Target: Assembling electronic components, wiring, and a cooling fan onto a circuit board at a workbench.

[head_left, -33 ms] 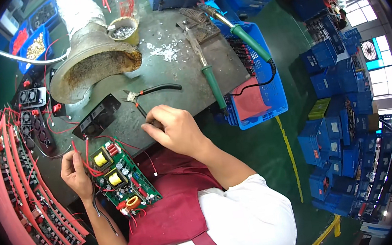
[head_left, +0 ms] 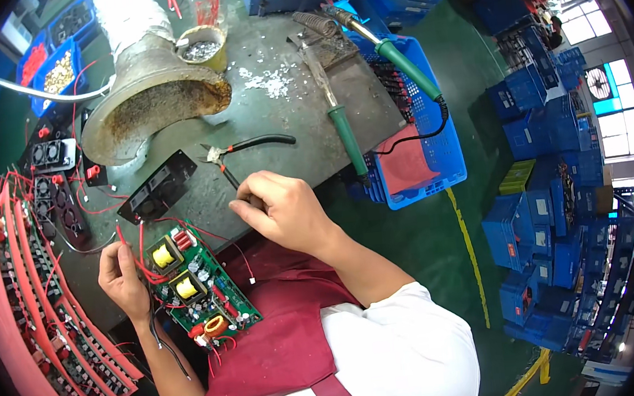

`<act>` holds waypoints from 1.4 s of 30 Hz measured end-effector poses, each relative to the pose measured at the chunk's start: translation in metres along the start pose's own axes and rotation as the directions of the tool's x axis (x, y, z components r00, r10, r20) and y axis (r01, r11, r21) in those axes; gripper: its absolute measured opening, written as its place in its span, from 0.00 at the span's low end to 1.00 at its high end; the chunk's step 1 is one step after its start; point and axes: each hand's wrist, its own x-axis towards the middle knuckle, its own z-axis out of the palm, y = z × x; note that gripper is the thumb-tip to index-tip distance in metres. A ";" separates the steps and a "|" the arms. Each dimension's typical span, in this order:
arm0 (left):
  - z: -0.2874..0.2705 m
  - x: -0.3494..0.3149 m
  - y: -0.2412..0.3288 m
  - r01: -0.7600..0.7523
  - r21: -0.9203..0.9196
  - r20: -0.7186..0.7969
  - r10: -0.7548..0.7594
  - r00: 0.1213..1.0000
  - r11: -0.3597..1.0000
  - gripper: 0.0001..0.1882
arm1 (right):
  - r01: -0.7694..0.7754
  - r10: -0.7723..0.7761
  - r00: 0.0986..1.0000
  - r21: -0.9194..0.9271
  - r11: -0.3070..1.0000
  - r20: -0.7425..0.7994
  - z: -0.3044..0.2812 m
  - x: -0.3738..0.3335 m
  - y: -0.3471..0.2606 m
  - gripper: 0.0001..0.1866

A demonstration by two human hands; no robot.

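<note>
My left hand [head_left: 121, 282] is closed, thumb and fingertips pinched on a red wire [head_left: 121, 236] at the left edge of a green circuit board [head_left: 204, 281]. The board carries two yellow-wound transformers [head_left: 162, 256] and a ring coil, and it lies slanted at the bench's front edge, over my apron. My right hand [head_left: 284, 209] is curled, its fingers over the end of one handle of the side cutters [head_left: 214, 155], which lie open on the bench; the grip itself is partly hidden. A black fan panel [head_left: 157, 188] lies just beyond the board, red wires beside it.
Two green-handled soldering irons [head_left: 342, 130] rest at the right of the bench, above a blue basket [head_left: 443, 163]. A fume duct hood [head_left: 159, 99] stands at the back by a solder pot [head_left: 203, 50]. Racked boards between pink dividers [head_left: 7, 304] line the left.
</note>
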 end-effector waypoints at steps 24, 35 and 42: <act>-0.037 0.009 -0.030 0.002 -0.071 -0.007 -0.003 1.000 0.997 0.07 | -0.100 0.800 0.567 0.947 0.306 -0.199 -0.006 -0.046 0.069 0.30; -0.046 0.012 -0.025 0.040 -0.125 -0.018 -0.043 0.999 0.991 0.06 | 0.279 0.684 0.574 0.893 0.353 -0.450 -0.004 -0.013 0.059 0.12; -0.048 0.015 -0.025 0.038 -0.140 -0.005 -0.039 0.999 0.989 0.06 | 0.206 0.707 0.515 0.871 0.446 -0.484 -0.005 -0.018 0.022 0.24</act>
